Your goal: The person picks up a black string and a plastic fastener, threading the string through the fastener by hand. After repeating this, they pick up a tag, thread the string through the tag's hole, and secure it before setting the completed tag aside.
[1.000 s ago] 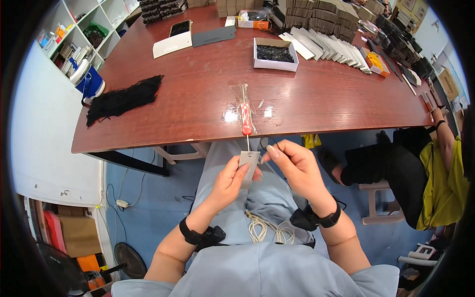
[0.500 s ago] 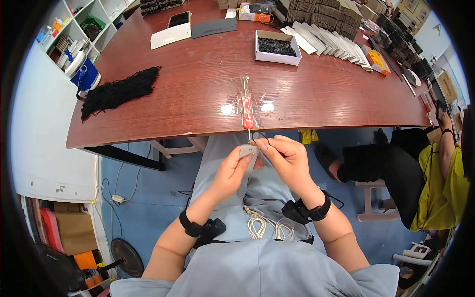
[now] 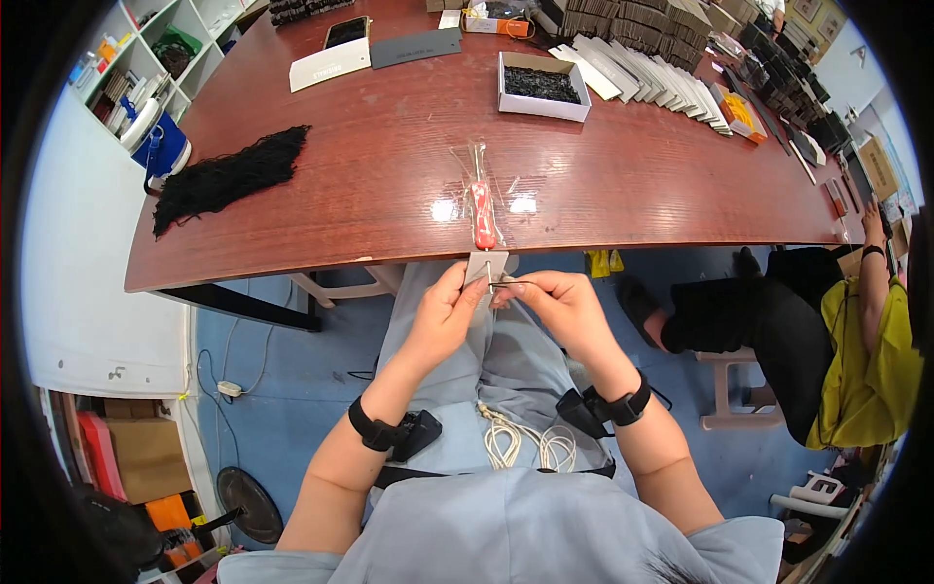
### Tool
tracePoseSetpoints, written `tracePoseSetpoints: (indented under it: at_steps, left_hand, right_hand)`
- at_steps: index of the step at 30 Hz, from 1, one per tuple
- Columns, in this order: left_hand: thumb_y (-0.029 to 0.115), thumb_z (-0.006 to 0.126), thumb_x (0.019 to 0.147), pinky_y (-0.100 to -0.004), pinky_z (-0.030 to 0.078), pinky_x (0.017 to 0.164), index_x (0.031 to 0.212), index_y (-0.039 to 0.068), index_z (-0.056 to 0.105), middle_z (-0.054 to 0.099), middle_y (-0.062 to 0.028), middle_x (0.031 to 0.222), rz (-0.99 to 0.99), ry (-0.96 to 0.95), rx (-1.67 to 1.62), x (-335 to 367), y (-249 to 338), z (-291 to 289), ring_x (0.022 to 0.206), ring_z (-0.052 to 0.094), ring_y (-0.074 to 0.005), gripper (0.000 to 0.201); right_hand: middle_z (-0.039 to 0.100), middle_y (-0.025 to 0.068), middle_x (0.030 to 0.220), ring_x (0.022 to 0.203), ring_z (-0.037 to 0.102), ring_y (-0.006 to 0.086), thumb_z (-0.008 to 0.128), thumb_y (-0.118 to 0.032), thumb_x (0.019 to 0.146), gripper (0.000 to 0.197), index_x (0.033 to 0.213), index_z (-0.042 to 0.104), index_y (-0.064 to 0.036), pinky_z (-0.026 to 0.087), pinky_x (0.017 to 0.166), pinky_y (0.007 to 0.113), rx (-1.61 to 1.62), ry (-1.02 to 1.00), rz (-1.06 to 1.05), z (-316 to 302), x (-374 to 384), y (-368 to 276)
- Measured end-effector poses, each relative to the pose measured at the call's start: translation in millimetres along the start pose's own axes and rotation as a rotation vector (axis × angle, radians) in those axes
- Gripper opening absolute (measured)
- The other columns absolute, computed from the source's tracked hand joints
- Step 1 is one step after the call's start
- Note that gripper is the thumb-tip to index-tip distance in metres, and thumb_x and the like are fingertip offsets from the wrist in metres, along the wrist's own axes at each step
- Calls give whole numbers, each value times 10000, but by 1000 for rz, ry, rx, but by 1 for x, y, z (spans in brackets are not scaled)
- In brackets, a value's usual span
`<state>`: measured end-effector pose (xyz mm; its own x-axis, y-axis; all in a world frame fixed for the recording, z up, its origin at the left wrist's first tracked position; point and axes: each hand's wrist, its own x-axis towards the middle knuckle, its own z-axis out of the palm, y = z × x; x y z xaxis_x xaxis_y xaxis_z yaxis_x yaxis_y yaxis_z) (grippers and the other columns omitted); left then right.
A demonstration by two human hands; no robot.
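Observation:
A red-handled tool [image 3: 483, 216] is taped with clear tape to the table's front edge, its thin metal shaft pointing toward me. My left hand [image 3: 438, 319] pinches a light grey hang tag [image 3: 480, 263], and the shaft passes through the tag near the edge. Between the thumb and fingers of my right hand [image 3: 562, 310] is a black cord [image 3: 513, 283], drawn across at the shaft's tip. Whether the cord is caught on the tip is too small to tell.
On the red-brown table [image 3: 370, 195] lie a bundle of black cords [image 3: 233, 175], a white box of black cords [image 3: 543, 86], a row of light tags [image 3: 642, 76], two larger cards and a phone [image 3: 347, 32]. A person in yellow [image 3: 866, 360] sits at right.
The tag has slid up the shaft toward the red handle. My right hand has brought the cord down to the shaft's tip, where a loop stood above before.

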<state>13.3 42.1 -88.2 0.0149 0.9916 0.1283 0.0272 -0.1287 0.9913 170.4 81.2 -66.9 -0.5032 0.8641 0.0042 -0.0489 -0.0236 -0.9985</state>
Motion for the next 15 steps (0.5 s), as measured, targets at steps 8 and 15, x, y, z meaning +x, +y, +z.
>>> tracePoseSetpoints:
  at_steps: [8, 15]
  left_hand:
    - [47, 418, 827, -257, 430, 676, 911, -13, 512, 580, -94, 822, 106, -27, 244, -24, 15, -4, 725, 563, -168, 140]
    - [21, 468, 785, -311, 423, 645, 852, -3, 510, 563, -109, 770, 437, -102, 477, -33, 6, -1, 706, 539, -254, 83]
  right_hand:
    - [615, 25, 783, 633, 439, 3, 554, -128, 790, 167, 898, 616, -17, 356, 563, 157, 79, -258, 303, -31, -4, -22]
    - [593, 8, 800, 669, 461, 19, 537, -124, 802, 181, 932, 593, -9, 377, 585, 170, 111, -316, 206, -8, 7, -30]
